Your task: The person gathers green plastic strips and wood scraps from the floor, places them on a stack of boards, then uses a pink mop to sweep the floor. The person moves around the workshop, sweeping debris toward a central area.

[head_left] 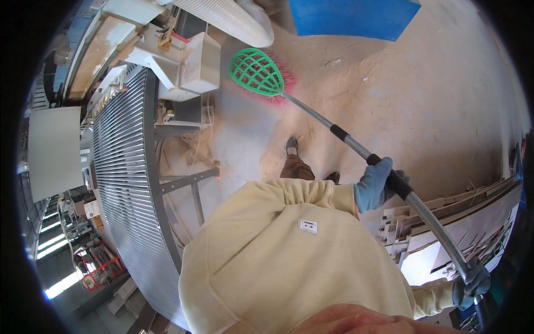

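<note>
A long broom (317, 116) slants across the view, its metal pole fitted with black grips. At its far end a green lattice head (257, 71) with pinkish-red bristles rests on the dusty floor. My left hand (375, 185), in a blue-grey glove, reaches across my body and wraps round the black grip midway along the pole. Higher up the pole, near its upper end at the lower right, my right hand (471, 284) is closed round it in a similar glove. My feet stand on the floor between the broom head and my body.
Sawdust-like dust covers the floor (345, 83). On my left runs a slatted metal roller table (125, 161) with legs. A white ribbed hose (228, 19) and a blue bin-like object (353, 19) lie ahead. Boards and offcuts (445, 214) are stacked at right.
</note>
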Demonstrator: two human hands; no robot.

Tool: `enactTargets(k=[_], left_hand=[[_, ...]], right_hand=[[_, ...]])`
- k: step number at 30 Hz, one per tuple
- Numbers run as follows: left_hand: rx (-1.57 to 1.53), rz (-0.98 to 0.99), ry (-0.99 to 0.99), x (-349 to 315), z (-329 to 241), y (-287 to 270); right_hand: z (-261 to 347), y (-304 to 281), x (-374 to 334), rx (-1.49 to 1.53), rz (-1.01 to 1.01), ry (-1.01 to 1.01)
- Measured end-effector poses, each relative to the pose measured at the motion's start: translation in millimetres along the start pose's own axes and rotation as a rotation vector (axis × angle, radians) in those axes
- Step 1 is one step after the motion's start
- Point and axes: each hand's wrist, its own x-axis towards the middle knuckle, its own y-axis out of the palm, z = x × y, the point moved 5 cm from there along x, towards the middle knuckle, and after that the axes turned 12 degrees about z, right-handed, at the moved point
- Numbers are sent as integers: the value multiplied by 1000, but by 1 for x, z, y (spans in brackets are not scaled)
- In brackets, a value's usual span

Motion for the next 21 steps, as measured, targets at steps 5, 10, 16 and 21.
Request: enactTargets(k=[5,10,16,21], left_hand=[[-89,49,-6,-2,71,-4],[-135,79,40,6,82,-25],[-97,-67,295,27,-13,-61],[-87,-56,548,28,-145,-101]], right_hand=[[33,-52,15,-273,503,147],[13,-77,25,-151,71,157],[-108,101,90,49,777,297],[-184,240,108,195,735,96]])
